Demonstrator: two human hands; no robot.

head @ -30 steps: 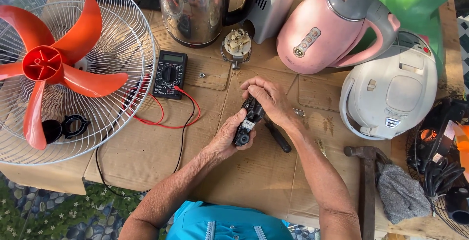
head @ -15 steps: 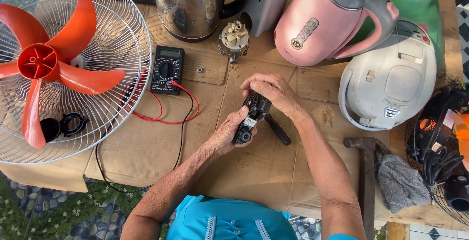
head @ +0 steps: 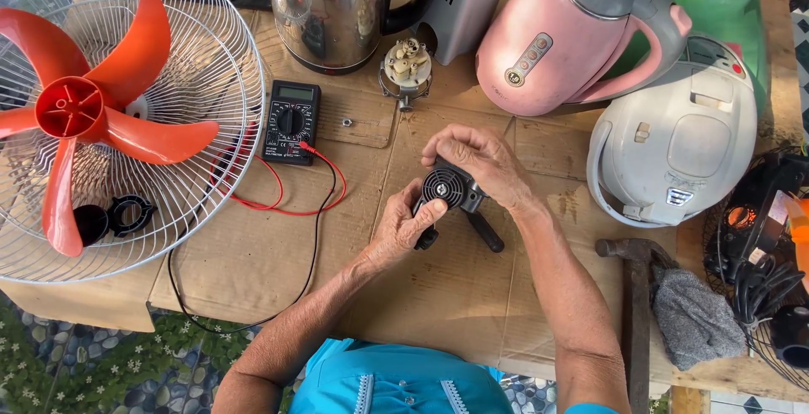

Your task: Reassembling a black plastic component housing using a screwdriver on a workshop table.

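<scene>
hands (head: 447,195) | motor (head: 447,186) turned since, vented end now up, apparently

kettles 2: steel (head: 330,9), pink (head: 563,43) | fan (head: 101,119) 1 | multimeter (head: 291,121) 1 | hammer (head: 634,296) 1 | rice cooker (head: 683,140) 1

1. Left hand (head: 404,222) is curled, thumb pressed forward, fingers wrapped underneath.
2. Right hand (head: 478,159) arches over from above, fingertips bent down just beyond the left thumb.
3. Both bare forearms angle inward, wrists close.
</scene>
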